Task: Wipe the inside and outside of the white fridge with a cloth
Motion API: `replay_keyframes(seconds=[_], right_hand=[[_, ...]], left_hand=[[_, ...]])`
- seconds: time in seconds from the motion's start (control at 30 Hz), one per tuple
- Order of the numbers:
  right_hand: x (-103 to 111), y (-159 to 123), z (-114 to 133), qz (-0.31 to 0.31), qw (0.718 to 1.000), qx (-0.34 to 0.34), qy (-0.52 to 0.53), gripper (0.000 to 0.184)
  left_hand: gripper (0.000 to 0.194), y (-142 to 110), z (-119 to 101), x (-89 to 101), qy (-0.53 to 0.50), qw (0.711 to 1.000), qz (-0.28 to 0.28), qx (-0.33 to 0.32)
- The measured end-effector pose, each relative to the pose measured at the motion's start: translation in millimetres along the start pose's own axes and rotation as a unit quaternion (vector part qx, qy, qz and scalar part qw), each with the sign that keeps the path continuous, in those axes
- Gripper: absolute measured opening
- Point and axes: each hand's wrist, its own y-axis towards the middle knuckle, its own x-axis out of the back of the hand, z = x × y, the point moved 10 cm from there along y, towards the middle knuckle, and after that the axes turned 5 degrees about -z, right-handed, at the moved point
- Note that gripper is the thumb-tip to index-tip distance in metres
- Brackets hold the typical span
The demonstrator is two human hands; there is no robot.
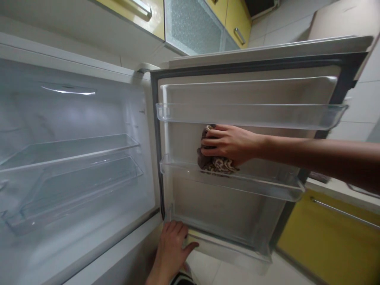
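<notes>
An open fridge door (255, 206) faces me with clear door shelves. My right hand (228, 143) presses a brown patterned cloth (218, 164) flat against the door's inner wall, between the upper door shelf (249, 114) and the middle door shelf (237, 182). Its fingers lie stretched over the cloth. My left hand (172, 247) grips the bottom inner corner of the door, fingers curled over the edge and thumb out to the right.
The fridge interior (74, 158) at left holds glass shelves and a clear drawer, with nothing on them. Yellow cabinets (231, 19) hang above; a yellow lower cabinet (332, 237) and white counter stand at right. Tiled floor lies below.
</notes>
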Motion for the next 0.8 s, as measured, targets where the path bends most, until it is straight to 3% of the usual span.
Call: replay_keyframes(seconds=[0.27, 0.4, 0.5, 0.6, 0.8], right_hand=[[24.2, -113.0, 7.4, 0.033, 0.999, -0.033, 0.022, 0.081], [25.5, -137.4, 9.9, 0.025, 0.998, -0.058, 0.003, 0.075], [15.5, -122.2, 12.1, 0.026, 0.998, -0.049, -0.027, 0.056], [7.1, -87.2, 9.1, -0.007, 0.998, -0.044, -0.05, 0.042], [-14.1, -6.8, -0.8, -0.075, 0.995, -0.039, -0.058, 0.041]], left_hand=[[0.036, -4.3, -4.8, -4.8, 0.015, 0.999, -0.001, -0.03], [0.032, -3.7, -6.4, -8.8, 0.013, 1.0, 0.006, -0.019], [0.03, -2.2, -7.4, -11.1, 0.002, 1.0, 0.006, -0.002], [0.03, 0.6, -9.7, -13.0, -0.007, 1.0, 0.0, 0.011], [0.033, 5.8, -13.7, -17.2, -0.01, 0.999, -0.012, 0.036]])
